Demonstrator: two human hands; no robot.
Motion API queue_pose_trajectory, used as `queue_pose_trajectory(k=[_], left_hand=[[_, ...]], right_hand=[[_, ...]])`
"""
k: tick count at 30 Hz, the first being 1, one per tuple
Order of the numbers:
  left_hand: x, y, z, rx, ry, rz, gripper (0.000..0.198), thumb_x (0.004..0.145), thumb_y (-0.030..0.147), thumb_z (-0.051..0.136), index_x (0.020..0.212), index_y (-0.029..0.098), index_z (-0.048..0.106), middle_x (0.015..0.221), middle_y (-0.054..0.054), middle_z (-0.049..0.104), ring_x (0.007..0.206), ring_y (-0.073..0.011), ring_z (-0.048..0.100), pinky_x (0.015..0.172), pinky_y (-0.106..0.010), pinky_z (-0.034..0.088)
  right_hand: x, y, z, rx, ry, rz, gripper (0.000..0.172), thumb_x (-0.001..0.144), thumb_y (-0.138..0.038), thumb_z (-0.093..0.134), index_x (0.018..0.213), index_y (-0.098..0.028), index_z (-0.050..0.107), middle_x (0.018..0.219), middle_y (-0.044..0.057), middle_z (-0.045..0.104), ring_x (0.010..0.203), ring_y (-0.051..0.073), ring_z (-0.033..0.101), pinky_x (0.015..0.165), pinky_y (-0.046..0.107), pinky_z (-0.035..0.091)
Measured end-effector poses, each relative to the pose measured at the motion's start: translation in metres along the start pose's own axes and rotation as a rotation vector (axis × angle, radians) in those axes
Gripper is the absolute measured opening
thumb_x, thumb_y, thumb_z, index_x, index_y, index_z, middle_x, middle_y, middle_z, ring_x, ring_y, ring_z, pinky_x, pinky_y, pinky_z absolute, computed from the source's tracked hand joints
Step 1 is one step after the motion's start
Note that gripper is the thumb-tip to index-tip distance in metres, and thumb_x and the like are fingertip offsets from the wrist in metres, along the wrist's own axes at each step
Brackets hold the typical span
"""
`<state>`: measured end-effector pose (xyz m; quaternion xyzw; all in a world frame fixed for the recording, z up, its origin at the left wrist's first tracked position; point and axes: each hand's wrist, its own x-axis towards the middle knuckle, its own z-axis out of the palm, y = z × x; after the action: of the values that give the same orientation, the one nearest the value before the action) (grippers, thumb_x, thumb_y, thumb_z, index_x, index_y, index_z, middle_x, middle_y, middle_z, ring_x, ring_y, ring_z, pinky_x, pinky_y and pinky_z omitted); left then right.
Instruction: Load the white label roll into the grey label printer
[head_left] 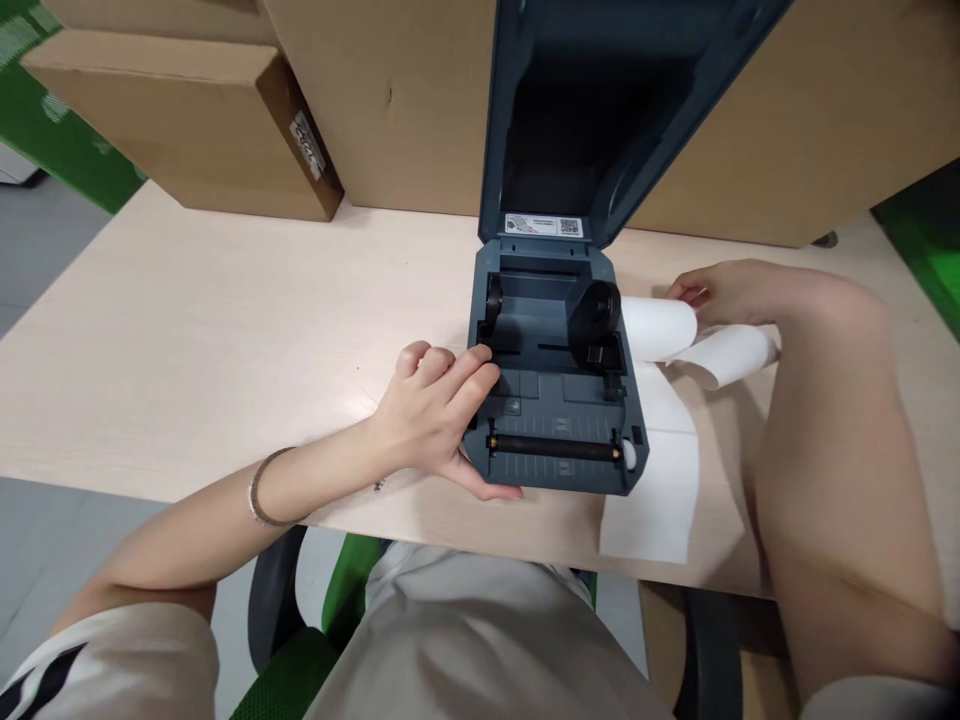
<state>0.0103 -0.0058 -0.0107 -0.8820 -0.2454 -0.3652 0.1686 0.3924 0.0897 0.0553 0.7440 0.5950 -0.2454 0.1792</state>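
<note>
The printer (540, 312) is matt plastic; the roll (660, 328), apparently smooth paper.

This looks like an office or a small work room; I can't tell which. A pale wooden bench (187, 340) stands on a grey floor (45, 560), with a green chair (292, 672) on the near side. A big cardboard box (405, 130) and a smaller box (157, 135) stand on the far side. The bench holds a printer (555, 395) and white paper (651, 490).

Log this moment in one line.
left hand: holding printer by left side | right hand: beside white paper roll, contact unclear | lid: open | paper strip: right of printer
</note>
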Motion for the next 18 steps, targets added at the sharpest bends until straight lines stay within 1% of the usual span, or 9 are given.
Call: queue_pose_trajectory(k=[2,4,7,10,11,13,15,17,18], left_hand=[[0.0,0.0,0.0,-0.006,0.001,-0.005,0.102,0.08,0.105,0.032,0.123,0.017,0.058,0.105,-0.012,0.079,0.074,-0.0249,0.046,0.073,-0.043,0.026],[0.0,0.0,0.001,-0.001,0.007,-0.01,0.101,0.08,0.105,0.03,0.122,0.018,0.058,0.104,-0.012,0.079,0.074,-0.0249,0.046,0.074,-0.043,0.027],[0.001,0.001,0.001,0.01,0.01,-0.006,0.098,0.083,0.103,0.026,0.121,0.018,0.057,0.104,-0.012,0.079,0.074,-0.0252,0.045,0.075,-0.044,0.027],[0.001,0.001,0.002,0.014,0.014,0.001,0.098,0.085,0.101,0.025,0.122,0.017,0.056,0.102,-0.012,0.079,0.074,-0.0255,0.044,0.075,-0.043,0.027],[0.001,0.002,0.002,0.014,0.019,-0.002,0.098,0.085,0.101,0.025,0.123,0.017,0.056,0.102,-0.012,0.078,0.074,-0.0255,0.043,0.076,-0.043,0.026],[0.0,0.002,0.002,0.004,0.025,-0.013,0.098,0.083,0.101,0.027,0.125,0.018,0.057,0.104,-0.012,0.077,0.075,-0.0255,0.042,0.077,-0.043,0.025],[-0.002,0.001,0.002,-0.013,0.017,-0.023,0.099,0.081,0.102,0.033,0.128,0.019,0.058,0.108,-0.011,0.076,0.076,-0.0259,0.042,0.079,-0.043,0.024],[-0.004,0.001,0.002,-0.025,0.007,-0.027,0.098,0.079,0.102,0.037,0.131,0.022,0.059,0.112,-0.011,0.075,0.078,-0.0264,0.041,0.08,-0.042,0.024],[-0.004,0.001,0.001,-0.028,0.004,-0.028,0.097,0.079,0.102,0.038,0.131,0.023,0.059,0.113,-0.01,0.075,0.079,-0.0266,0.041,0.08,-0.042,0.024]], right_hand=[[-0.002,-0.004,0.0,0.019,-0.034,0.035,0.036,0.075,-0.024,0.072,0.111,-0.03,0.076,0.105,-0.001,0.079,0.082,0.018,0.068,0.071,0.03,0.048],[-0.004,-0.009,-0.002,0.023,-0.028,0.045,0.04,0.073,-0.023,0.072,0.112,-0.033,0.077,0.111,-0.004,0.079,0.091,0.018,0.071,0.076,0.029,0.051],[-0.01,-0.016,-0.005,0.001,0.045,0.006,0.041,0.075,-0.029,0.076,0.116,-0.034,0.079,0.125,-0.003,0.078,0.11,0.023,0.071,0.089,0.031,0.054],[-0.018,-0.019,-0.008,-0.024,0.153,-0.028,0.054,0.08,-0.032,0.073,0.134,-0.034,0.076,0.144,0.002,0.072,0.124,0.03,0.068,0.101,0.039,0.054],[-0.021,-0.019,-0.008,-0.026,0.177,-0.043,0.056,0.083,-0.031,0.07,0.138,-0.033,0.074,0.148,0.003,0.07,0.127,0.031,0.067,0.105,0.041,0.053],[-0.028,-0.018,-0.01,-0.019,0.201,-0.09,0.054,0.091,-0.03,0.059,0.143,-0.028,0.074,0.153,0.006,0.066,0.133,0.031,0.065,0.112,0.044,0.05],[-0.036,-0.018,-0.012,-0.001,0.232,-0.144,0.055,0.101,-0.029,0.044,0.149,-0.024,0.07,0.161,0.007,0.06,0.144,0.029,0.059,0.12,0.043,0.044],[-0.041,-0.021,-0.012,0.03,0.262,-0.197,0.057,0.107,-0.034,0.036,0.155,-0.023,0.066,0.168,0.007,0.052,0.154,0.028,0.051,0.127,0.042,0.039],[-0.043,-0.023,-0.011,0.047,0.244,-0.241,0.057,0.109,-0.041,0.037,0.156,-0.024,0.064,0.17,0.007,0.05,0.157,0.028,0.048,0.129,0.042,0.038]])
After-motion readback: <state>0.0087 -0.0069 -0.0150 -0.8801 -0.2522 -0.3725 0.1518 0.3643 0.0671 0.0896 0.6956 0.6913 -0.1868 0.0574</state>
